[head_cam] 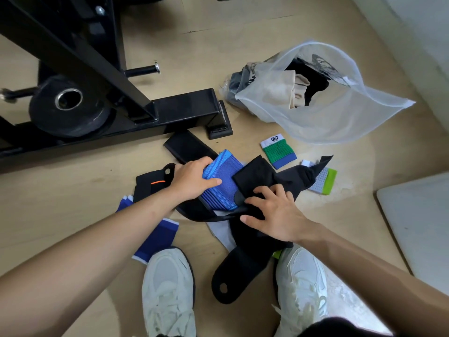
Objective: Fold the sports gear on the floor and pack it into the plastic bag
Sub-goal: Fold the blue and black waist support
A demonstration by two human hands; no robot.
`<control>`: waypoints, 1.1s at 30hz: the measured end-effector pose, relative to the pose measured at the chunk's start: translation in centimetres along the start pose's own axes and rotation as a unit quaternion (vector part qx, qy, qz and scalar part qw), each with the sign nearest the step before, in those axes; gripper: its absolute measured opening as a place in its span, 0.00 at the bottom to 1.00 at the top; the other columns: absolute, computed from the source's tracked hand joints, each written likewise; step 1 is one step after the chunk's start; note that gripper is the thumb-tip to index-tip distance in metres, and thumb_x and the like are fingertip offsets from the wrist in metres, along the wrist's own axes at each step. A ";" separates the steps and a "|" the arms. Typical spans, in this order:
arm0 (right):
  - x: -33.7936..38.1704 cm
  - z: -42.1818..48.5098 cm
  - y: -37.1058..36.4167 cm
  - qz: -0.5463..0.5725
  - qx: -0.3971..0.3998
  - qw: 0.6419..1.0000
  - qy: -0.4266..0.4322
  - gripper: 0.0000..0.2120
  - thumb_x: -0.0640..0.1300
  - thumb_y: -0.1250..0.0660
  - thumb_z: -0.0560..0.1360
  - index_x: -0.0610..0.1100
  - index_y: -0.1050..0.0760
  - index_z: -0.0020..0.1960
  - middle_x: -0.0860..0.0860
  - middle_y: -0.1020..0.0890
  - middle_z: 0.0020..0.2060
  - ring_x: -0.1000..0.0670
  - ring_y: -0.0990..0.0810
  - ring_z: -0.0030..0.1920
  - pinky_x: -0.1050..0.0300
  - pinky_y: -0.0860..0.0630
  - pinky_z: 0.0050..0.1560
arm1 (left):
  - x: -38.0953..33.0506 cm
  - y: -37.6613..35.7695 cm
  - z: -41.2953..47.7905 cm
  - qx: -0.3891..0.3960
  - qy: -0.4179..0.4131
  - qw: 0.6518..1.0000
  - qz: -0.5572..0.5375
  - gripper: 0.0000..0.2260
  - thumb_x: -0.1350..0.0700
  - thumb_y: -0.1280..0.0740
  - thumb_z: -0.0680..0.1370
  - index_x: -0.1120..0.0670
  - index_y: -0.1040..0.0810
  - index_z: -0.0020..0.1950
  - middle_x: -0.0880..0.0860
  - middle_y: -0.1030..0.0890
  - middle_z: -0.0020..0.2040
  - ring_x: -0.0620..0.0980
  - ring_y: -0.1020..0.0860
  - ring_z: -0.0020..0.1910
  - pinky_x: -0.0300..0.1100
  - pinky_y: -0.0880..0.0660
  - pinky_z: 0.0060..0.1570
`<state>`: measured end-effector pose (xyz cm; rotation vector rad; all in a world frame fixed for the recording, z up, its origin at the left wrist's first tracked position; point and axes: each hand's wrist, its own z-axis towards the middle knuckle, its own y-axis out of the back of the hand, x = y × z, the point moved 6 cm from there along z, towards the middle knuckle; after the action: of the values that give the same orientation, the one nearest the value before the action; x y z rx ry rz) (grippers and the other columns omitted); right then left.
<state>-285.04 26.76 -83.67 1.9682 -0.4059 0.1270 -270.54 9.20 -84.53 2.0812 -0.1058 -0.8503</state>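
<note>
A pile of sports gear lies on the wooden floor in front of my feet. My left hand grips the left edge of a blue knitted support on top of the pile. My right hand presses flat on a black fabric piece that overlaps the blue support. Under them lie a long black strap with holes, a black wrap with an orange mark and a dark blue band. The translucent plastic bag lies open at the upper right, holding beige and black clothes.
A green, white and blue wristband and a grey-green one lie right of the pile. A black gym machine frame with a weight plate fills the upper left. My white sneakers stand below. A white panel lies at right.
</note>
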 end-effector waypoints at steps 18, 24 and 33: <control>-0.2 1.2 5.0 0.104 -0.224 0.967 0.058 0.21 0.62 0.38 0.75 0.47 0.18 0.36 0.52 0.26 0.37 0.49 0.29 0.41 0.51 0.31 0.46 | 1.9 2.0 -3.2 -0.122 0.072 0.935 -0.326 0.15 0.49 0.34 0.79 0.61 0.25 0.44 0.53 0.24 0.38 0.49 0.28 0.39 0.48 0.33 0.42; 1.8 4.3 2.1 0.133 -0.114 0.980 0.092 0.26 0.52 0.20 0.66 0.44 0.21 0.61 0.49 0.19 0.51 0.46 0.25 0.49 0.51 0.25 0.55 | 0.6 1.6 -4.1 -0.079 0.050 0.931 -0.354 0.12 0.46 0.27 0.75 0.54 0.18 0.44 0.63 0.20 0.38 0.51 0.24 0.37 0.48 0.29 0.41; 0.3 4.8 0.6 0.231 -0.122 0.965 0.036 0.11 0.45 0.20 0.67 0.45 0.21 0.43 0.54 0.23 0.37 0.52 0.26 0.40 0.57 0.28 0.45 | 2.4 0.9 -3.6 -0.154 0.104 0.944 -0.272 0.09 0.52 0.31 0.80 0.57 0.19 0.46 0.51 0.20 0.38 0.47 0.23 0.39 0.46 0.26 0.44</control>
<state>-285.44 22.13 -85.07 1.5939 -0.7904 0.4249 -266.34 10.26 -83.66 1.9017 0.7028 -0.8886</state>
